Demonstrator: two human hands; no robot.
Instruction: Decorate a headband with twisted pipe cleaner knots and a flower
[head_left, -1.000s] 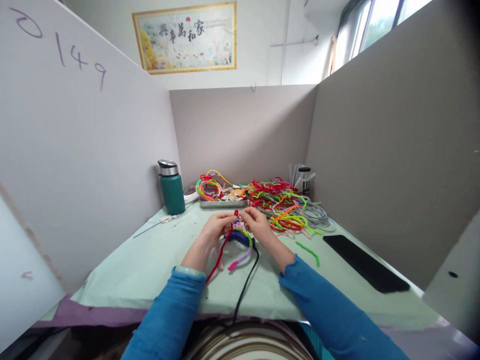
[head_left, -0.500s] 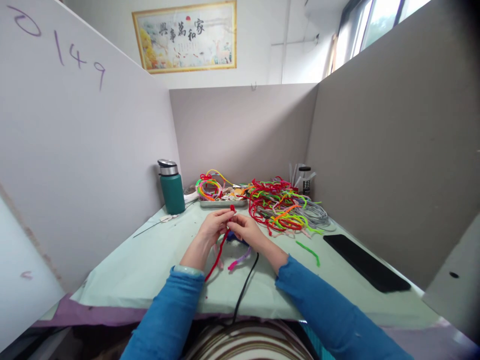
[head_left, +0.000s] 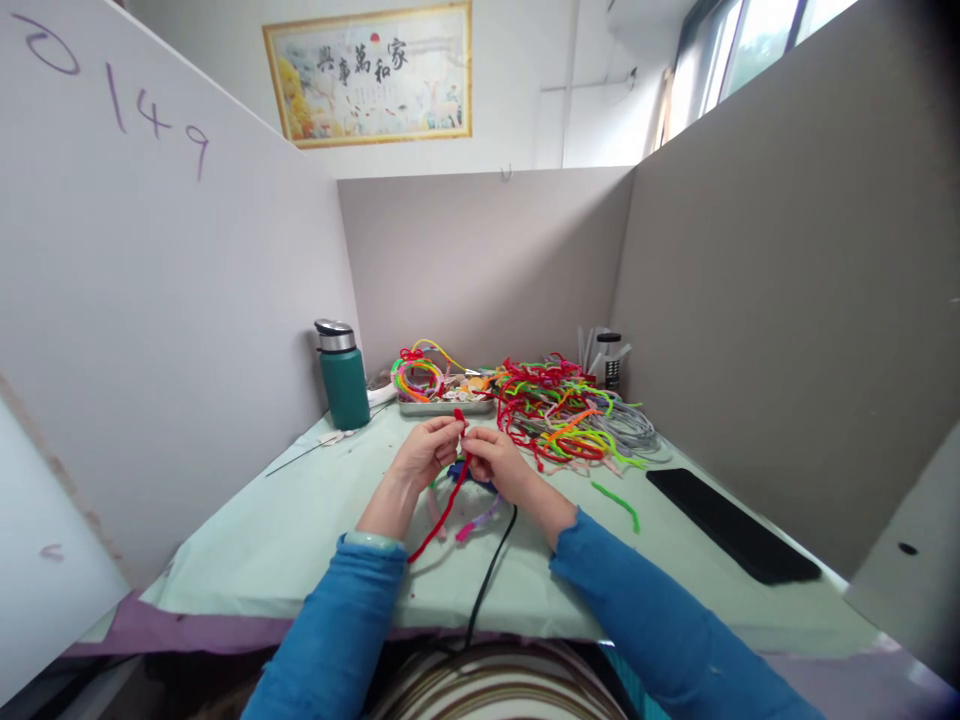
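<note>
A fuzzy red pipe cleaner (head_left: 448, 511) is pinched between both hands, its short upper end standing above the fingers and its long tail trailing down toward the table's front. My left hand (head_left: 426, 450) is closed on it near the top. Just to the right, my right hand (head_left: 496, 462) grips it with thumb and forefinger. Beneath the hands lies a dark blue bundle (head_left: 466, 474), partly hidden. A lilac pipe cleaner with a pink tip (head_left: 478, 522) sticks out from under it, and a black cord (head_left: 491, 570) runs to the front edge.
A metal tray (head_left: 442, 408) of small pieces stands at the back, with coiled pipe cleaners on it. Right of it spreads a tangled heap of pipe cleaners (head_left: 562, 410). A green bottle (head_left: 344, 380) stands left; a black phone-like slab (head_left: 731, 525) lies right, near a green piece (head_left: 616, 506).
My hands have drawn slightly apart, the left shifting a little left. The red pipe cleaner's tail now passes in front of the right fingertips, and more of the blue bundle shows.
</note>
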